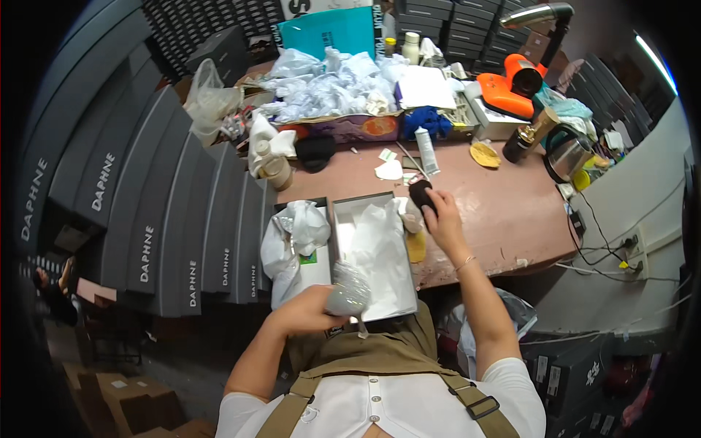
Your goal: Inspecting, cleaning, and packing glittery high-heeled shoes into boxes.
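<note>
My left hand (310, 310) is closed round a silver, glittery shoe (350, 287), held above the near edge of an open shoe box. A thin piece hangs from the shoe's lower end. My right hand (444, 219) grips a dark, rounded pad (421, 196) over the table, to the right of the box. White tissue paper (376, 244) lines the open box (412, 281). Crumpled white paper (303, 225) lies in the other box half beside it, with a small green piece under it. A yellow cloth (416, 247) lies right of the box.
Dark grey shoe boxes (157, 212) stand stacked at the left. A carton (343, 129) heaped with crumpled white paper is at the back. A white tube (426, 150), yellow sponge (485, 155), orange blower (507, 91) and kettle (568, 151) sit on the reddish table (504, 219).
</note>
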### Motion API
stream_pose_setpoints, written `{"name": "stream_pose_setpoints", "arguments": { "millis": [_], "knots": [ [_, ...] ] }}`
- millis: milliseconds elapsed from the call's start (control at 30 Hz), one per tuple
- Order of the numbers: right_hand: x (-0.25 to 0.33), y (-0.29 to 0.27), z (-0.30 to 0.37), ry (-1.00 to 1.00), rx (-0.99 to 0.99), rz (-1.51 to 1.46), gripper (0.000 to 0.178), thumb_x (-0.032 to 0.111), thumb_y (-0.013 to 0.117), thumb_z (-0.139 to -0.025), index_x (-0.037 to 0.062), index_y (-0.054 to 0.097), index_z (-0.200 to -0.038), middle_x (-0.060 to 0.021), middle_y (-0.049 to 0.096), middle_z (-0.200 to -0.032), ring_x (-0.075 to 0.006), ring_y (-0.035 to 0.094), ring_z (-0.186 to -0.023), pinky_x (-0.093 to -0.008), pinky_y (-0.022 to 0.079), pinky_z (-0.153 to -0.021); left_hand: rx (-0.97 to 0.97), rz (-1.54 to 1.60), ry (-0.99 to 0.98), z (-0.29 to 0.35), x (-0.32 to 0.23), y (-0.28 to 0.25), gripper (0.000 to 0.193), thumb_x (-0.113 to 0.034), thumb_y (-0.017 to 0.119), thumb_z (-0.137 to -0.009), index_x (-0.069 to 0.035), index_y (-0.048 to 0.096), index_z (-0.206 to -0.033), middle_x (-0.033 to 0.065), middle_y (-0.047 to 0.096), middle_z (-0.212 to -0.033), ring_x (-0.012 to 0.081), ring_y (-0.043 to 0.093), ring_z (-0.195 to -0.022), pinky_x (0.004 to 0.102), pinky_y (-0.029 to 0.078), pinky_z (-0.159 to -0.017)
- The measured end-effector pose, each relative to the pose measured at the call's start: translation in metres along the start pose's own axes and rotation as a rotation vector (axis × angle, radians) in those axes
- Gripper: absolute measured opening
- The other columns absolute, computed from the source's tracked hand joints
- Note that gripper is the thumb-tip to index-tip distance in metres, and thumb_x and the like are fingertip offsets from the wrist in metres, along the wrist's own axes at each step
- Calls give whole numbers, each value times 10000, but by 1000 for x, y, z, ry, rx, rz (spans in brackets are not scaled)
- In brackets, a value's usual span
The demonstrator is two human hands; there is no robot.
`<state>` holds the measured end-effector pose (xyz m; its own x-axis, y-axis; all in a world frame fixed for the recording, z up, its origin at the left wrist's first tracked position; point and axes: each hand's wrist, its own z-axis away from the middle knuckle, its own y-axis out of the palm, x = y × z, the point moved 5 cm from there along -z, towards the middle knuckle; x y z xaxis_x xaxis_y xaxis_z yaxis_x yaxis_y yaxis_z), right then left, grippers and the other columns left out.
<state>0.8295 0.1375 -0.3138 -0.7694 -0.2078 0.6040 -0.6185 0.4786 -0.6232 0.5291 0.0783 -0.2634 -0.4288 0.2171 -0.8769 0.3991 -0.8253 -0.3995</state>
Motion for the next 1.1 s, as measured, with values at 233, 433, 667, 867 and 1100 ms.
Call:
{"name": "stream_pose_setpoints", "arguments": {
  "millis": [233,433,667,867,1100],
  "knots": [
    [162,14,52,-242,1250,-357,950,439,765,-731,-27,291,-1409,-256,607,-1121,-386,600,-1021,-374,467,-883,173,-720,-19,-20,-9,32,195,-186,691,-694,-9,644,-759,166,642,-709,361,646,-729,450,516,-663],
    [132,-12,118,140,1313,-748,960,308,773,-738,23,216,-1467,-178,619,-1152,-259,606,-1051,-315,446,-917,-84,-546,595,-7,-107,23,265,-100,653,-758,10,620,-997,156,633,-894,309,625,-835,376,506,-731],
    [60,-100,158,724,457,-1229,866,258,716,-753,16,276,-1459,-169,590,-1187,-205,589,-1061,-329,434,-960,-432,-368,112,-145,29,-68,402,-27,544,-843,-38,525,-1245,135,615,-786,257,611,-652,332,497,-634],
    [57,-87,169,748,349,-1182,948,382,755,-687,-2,308,-1430,-177,618,-1109,-260,653,-930,-381,526,-834,-247,217,-11,-215,110,-30,278,-90,536,-895,-30,592,-1160,32,614,-760,100,603,-654,260,511,-606],
    [60,-87,160,689,476,-1186,884,339,716,-759,-19,284,-1443,-180,603,-1180,-204,579,-1073,-323,438,-940,-941,291,370,-107,-1,-168,268,-172,484,-945,29,654,-991,50,664,-903,128,633,-774,248,500,-705]
  ]
}}
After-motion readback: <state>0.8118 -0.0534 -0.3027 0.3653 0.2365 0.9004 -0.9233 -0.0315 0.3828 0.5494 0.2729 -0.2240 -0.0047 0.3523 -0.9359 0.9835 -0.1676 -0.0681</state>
